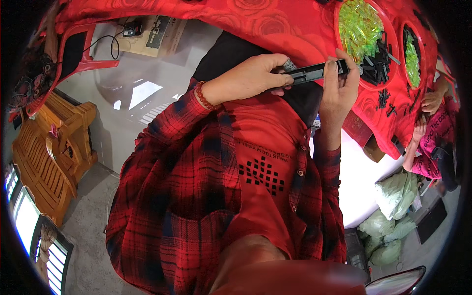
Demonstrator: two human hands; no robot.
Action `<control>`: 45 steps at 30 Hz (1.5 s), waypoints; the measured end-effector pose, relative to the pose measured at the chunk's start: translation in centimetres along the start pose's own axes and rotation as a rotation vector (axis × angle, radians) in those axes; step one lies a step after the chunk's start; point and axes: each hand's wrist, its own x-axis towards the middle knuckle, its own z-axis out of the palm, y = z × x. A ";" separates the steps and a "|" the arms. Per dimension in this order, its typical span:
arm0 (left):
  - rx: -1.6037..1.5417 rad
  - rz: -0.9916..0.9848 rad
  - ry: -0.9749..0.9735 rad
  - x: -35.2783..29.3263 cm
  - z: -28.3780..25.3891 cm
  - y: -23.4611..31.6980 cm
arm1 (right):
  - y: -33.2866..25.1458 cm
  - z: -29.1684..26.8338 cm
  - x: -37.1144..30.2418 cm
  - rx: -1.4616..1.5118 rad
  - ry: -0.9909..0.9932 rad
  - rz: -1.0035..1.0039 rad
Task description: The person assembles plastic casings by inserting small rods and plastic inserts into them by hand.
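Note:
In front of my body I hold a long, narrow black plastic strip [310, 73] with an open channel along it, level between both hands. My left hand [248, 78] is closed round its left end, thumb on top. A small grey speckled patch shows at a fingertip there; I cannot tell what it is. My right hand [342, 86] pinches the strip's other end between thumb and fingers. Just beyond that hand a red round basin [392, 69] holds yellow-green clear plastic pieces [360, 27] and black plastic pieces [376, 66].
A red rose-patterned cloth [295, 29] covers the table. A second red basin [419, 42] stands further right, near a co-worker's hands [431, 102]. Loose black pieces [383, 98] lie on the cloth. Left are a red plastic chair [93, 64], cardboard box [147, 42] and wooden chair [49, 157]; pale sacks [396, 196] lie right.

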 end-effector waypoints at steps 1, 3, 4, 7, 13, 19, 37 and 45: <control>0.001 0.000 0.000 0.0 0.0 0.0 | 0.1 0.1 0.0 0.039 0.015 0.002; 0.069 0.014 0.036 0.2 0.0 -0.1 | 0.0 0.2 -0.1 0.079 0.030 0.003; 0.070 0.015 0.038 0.3 -0.1 -0.2 | -0.1 0.1 0.0 0.093 0.040 0.025; 0.085 -0.005 -0.003 0.5 -0.8 0.2 | -0.4 -0.2 0.1 0.079 0.058 0.049; -0.205 -0.039 -0.103 -0.4 -2.6 3.4 | 0.3 -1.8 0.7 0.125 0.166 0.116; -0.855 0.238 -0.186 0.5 -4.2 1.4 | 0.6 -1.0 1.0 0.322 0.278 0.099; 0.093 0.532 0.483 2.8 1.4 2.3 | 0.8 2.0 -1.7 -0.257 -0.161 -0.310; 0.529 0.644 0.553 2.2 2.2 2.7 | -3.1 0.9 1.7 0.012 0.018 -0.298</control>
